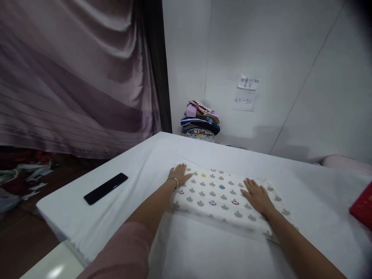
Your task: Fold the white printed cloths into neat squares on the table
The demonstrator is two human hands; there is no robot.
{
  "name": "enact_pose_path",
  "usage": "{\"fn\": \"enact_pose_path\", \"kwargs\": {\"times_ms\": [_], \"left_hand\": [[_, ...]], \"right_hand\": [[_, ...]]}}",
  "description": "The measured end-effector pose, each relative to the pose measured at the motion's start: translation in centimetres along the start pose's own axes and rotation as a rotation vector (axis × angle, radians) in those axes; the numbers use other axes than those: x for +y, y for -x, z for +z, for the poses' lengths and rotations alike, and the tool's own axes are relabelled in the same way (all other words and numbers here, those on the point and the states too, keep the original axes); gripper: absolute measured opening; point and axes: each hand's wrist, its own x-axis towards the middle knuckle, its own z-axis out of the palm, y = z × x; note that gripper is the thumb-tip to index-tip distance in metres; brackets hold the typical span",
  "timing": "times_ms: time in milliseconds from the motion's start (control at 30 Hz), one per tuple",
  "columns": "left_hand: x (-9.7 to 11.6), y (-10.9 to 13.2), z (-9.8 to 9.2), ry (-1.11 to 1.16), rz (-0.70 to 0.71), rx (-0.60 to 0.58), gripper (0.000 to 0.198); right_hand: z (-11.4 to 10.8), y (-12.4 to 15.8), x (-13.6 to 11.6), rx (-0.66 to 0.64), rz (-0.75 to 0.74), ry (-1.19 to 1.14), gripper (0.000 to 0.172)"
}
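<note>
A folded white cloth printed with small grey and coloured shapes lies on the white table. My left hand rests flat on the cloth's far left corner, fingers stretched out, a bracelet on the wrist. My right hand lies flat on the cloth's right part, fingers spread. Neither hand holds anything.
A black phone lies on the table at the left. A stack of folded clothes sits in the far corner by the white wall, under paper notes. A red object shows at the right edge. A purple curtain hangs at left.
</note>
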Motion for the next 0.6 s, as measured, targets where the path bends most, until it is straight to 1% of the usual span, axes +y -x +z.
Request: {"fn": "enact_pose_path", "kwargs": {"times_ms": [100,167,267,367,500,600], "left_hand": [[-0.2,0.2,-0.7,0.026,-0.022,-0.006,0.069],[-0.8,1.0,-1.1,0.032,-0.065,0.013,0.066],[-1.9,3.2,-1.3,0.040,-0.142,0.034,0.068],[-2.7,5.6,-1.3,0.054,-0.167,0.022,0.066],[-2.7,7.4,-1.1,0.058,-0.177,-0.001,0.074],[-2.3,7.9,-0.7,0.015,-0.222,0.025,0.075]], "right_hand": [[0.0,-0.1,0.0,-0.001,-0.005,0.000,0.060],[0.1,-0.2,0.0,-0.004,-0.012,-0.005,0.060],[-0.1,-0.3,-0.1,-0.016,-0.006,-0.020,0.060],[-0.8,-0.1,-0.6,-0.033,0.008,-0.071,0.059],[-2.2,-0.1,-1.3,-0.059,0.012,-0.148,0.058],[-2.9,0.2,-0.7,-0.039,0.053,-0.163,0.058]]}}
